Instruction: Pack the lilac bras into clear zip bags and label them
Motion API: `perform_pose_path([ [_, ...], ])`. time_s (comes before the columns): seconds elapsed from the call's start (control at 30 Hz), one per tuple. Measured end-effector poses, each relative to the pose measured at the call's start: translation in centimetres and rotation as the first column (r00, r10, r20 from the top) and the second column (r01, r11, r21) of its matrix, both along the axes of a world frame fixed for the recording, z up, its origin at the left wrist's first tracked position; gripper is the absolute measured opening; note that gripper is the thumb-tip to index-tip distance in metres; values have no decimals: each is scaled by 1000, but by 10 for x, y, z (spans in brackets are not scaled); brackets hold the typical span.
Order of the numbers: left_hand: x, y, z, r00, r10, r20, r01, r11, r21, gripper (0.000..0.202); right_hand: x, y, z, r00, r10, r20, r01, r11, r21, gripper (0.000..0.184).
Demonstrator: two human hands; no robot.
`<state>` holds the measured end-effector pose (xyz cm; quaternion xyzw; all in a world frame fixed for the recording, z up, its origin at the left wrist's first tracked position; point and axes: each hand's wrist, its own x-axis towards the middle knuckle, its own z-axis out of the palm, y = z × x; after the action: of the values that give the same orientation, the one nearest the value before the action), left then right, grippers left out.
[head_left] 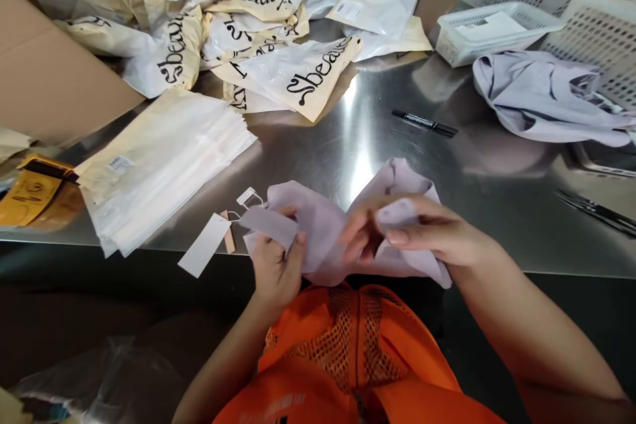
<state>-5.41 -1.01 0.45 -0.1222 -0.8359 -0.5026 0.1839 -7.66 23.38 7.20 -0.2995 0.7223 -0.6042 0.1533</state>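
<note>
A pale lilac garment point(322, 232) lies bunched at the table's near edge, between my two hands. My left hand point(278, 258) is closed on a folded strip of it, thumb on top. From that side hang a white paper tag point(203, 245), a smaller white tag point(247, 195) and a narrow beige tag point(229, 238), on thin loops. My right hand point(412, 228) pinches another edge of the garment between thumb and fingers; its lower fingers are slightly blurred. Which part of the garment each hand grips, I cannot tell.
A stack of flat clear-fronted bags point(163, 159) lies to the left, a heap of filled printed bags point(253, 20) behind it. A black marker point(424, 123), another lilac garment point(546, 96), a white basket point(497, 30) and black scissors-like tool point(596, 212) are on the right.
</note>
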Motion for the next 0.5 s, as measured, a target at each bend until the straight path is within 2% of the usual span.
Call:
perform_pose_path([
  [0.03,0,3,-3,1000,-16,4,16,999,-45,22,-8,-4,-5,996,44,78,-46,999,26,28],
  [0.07,-1,5,-6,1000,-11,0,10,997,-71,25,-16,-8,-10,998,-27,65,23,998,62,28],
  [0.1,-2,7,-9,1000,3,-1,-3,997,-82,27,-22,-10,-15,983,-184,-22,186,979,79,25],
  [0.13,-3,8,-11,1000,11,-5,-12,996,-93,28,-27,-11,-18,912,-385,-138,393,919,36,23],
  [0.17,-4,9,-12,1000,8,-13,-9,994,-110,29,-29,-11,-20,796,-566,-213,566,822,-66,21],
  [0.2,-5,10,-14,1000,-4,-30,0,991,-132,29,-30,-11,-19,706,-679,-202,656,734,-173,23],
  [0.23,-5,10,-15,999,-19,-51,11,987,-160,28,-28,-10,-17,699,-707,-111,671,701,-243,27],
  [0.3,-6,9,-18,993,-51,-107,26,974,-225,29,-20,-8,-9,804,-573,160,594,761,-260,35],
  [0.33,-7,9,-19,989,-64,-130,29,966,-257,29,-14,-8,-6,827,-504,249,557,793,-246,37],
  [0.37,-7,9,-20,985,-74,-153,28,958,-285,29,-9,-7,-4,826,-490,279,552,804,-223,36],
  [0.4,-8,8,-21,981,-83,-173,25,950,-312,29,-4,-5,-3,803,-541,252,590,781,-204,33],
  [0.5,-9,5,-22,971,-114,-210,32,933,-358,27,6,11,-7,623,-776,104,774,590,-229,21],
])
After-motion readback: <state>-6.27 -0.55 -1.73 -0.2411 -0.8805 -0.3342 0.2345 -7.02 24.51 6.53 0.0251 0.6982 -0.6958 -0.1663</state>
